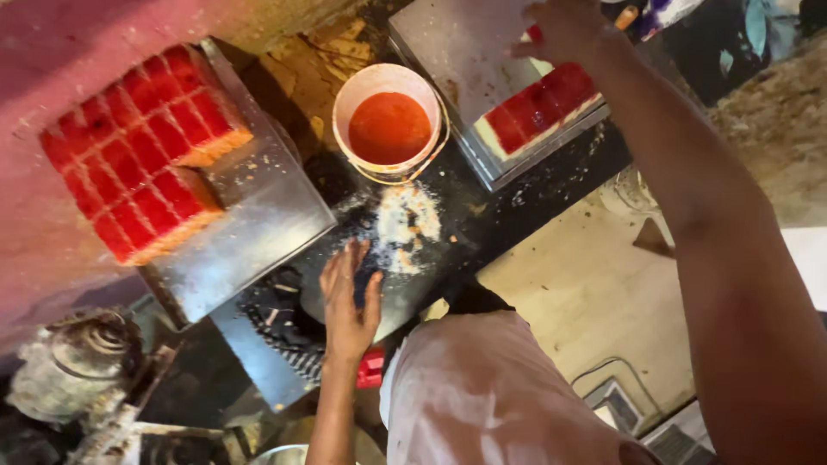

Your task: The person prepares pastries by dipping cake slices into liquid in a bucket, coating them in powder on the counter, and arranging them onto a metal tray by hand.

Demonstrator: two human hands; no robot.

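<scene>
The red-glazed cake slab point(543, 110) is lying on a steel tray point(465, 60) just right of the white bucket point(389, 120) of red glaze. We are reaching our right hand point(564, 30) over that slab, fingers spread and touching its far edge. Below the bucket, our left hand point(349, 301) is resting flat, fingers apart, on the dark worktop point(465, 232) beside crumbs point(405, 226). Left of the bucket, another tray point(258, 224) is carrying scored red cake squares point(142, 151).

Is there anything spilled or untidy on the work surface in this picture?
Yes. Pale crumbs lie scattered on the dark surface below the white bucket of red liquid, near the left hand. More crumbs dot the metal tray beside the cut red cake.
</scene>
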